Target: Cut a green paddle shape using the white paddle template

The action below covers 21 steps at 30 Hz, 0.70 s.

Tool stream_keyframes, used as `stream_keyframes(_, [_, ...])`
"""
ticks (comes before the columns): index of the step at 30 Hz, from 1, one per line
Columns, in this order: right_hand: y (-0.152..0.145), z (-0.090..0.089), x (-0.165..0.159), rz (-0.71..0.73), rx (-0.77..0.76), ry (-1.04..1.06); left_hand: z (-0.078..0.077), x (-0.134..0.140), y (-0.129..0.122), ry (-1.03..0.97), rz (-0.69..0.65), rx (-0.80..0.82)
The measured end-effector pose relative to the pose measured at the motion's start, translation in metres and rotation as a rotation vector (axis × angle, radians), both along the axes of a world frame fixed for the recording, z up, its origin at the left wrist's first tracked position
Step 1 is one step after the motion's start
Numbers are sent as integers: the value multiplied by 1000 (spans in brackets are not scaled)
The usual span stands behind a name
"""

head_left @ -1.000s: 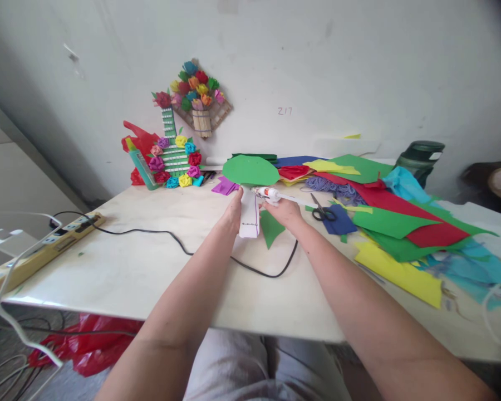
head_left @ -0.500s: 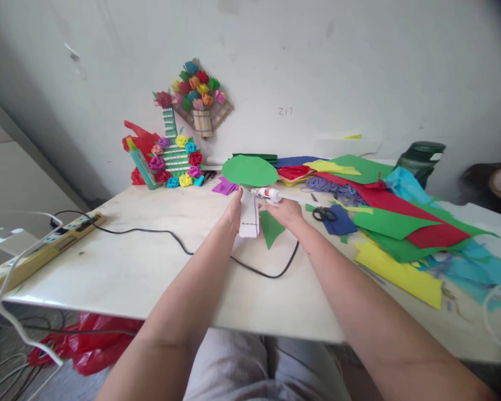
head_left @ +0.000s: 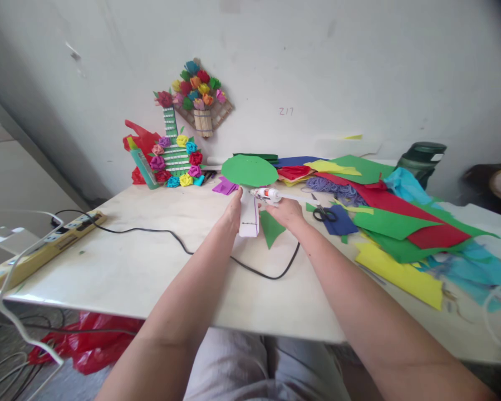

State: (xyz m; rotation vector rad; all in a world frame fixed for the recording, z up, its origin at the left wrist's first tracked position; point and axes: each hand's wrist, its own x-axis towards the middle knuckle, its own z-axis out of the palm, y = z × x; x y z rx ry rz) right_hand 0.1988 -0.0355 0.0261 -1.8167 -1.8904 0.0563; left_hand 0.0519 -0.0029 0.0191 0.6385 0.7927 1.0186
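In the head view, over a pale worktable (head_left: 142,267), a person's left hand (head_left: 234,210) pinches a white card strip (head_left: 249,214) along its left edge, thumb on top, the other fingers hidden from where we stand. The right hand (head_left: 287,213) is wrapped around a white glue gun (head_left: 269,194), nozzle near the strip's far end; whether a finger squeezes the trigger, we cannot tell. The strip, held mid-table, meets the near edge of a green paper oval (head_left: 249,170); whether the two are joined is unclear. The step in hand looks to be gluing, and the move seems to call for a steady strip, the nozzle kept close and fingertips well away from it.

Against the wall, a vase of bundled sticks (head_left: 202,123) holds paper flowers (head_left: 195,83) in many colours. A yellow-capped teal bottle (head_left: 144,166) tilts at left. At right stands a dark green lidded bottle (head_left: 417,159), contents too dark to read. Below the tabletop sits a red plastic bag (head_left: 96,340), whatever it holds out of sight.
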Motion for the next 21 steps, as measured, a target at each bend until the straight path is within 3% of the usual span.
stream_keyframes(21, [-3,3,-3,5,-17,-32,5,-2,-3,2,44,-12])
